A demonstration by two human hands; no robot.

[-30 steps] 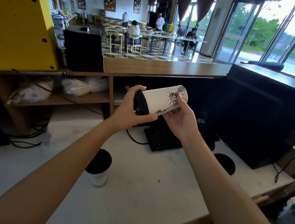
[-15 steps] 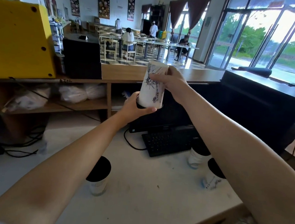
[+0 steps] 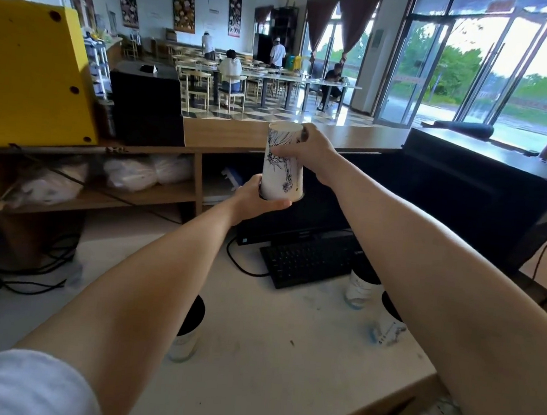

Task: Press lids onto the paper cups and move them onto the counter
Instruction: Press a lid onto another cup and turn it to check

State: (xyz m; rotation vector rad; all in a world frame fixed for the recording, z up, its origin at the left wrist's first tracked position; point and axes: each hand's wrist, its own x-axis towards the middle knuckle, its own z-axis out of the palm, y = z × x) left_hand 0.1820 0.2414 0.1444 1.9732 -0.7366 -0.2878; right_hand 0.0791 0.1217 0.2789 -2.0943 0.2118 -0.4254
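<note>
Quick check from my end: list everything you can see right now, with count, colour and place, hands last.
Held paper cup: one, white with dark print, upside down in both hands, black lid at its lower end.
Lidded cups on worktop: three, white with black lids; one near left, two at right, partly behind the right arm.
Keyboard: one, black, on the white worktop.
Wooden counter: one, brown, behind the worktop.
Yellow box: one, far left.
Black box: one, on the counter.
Left hand: under the lid.
Right hand: fingers round the cup's top.
</note>
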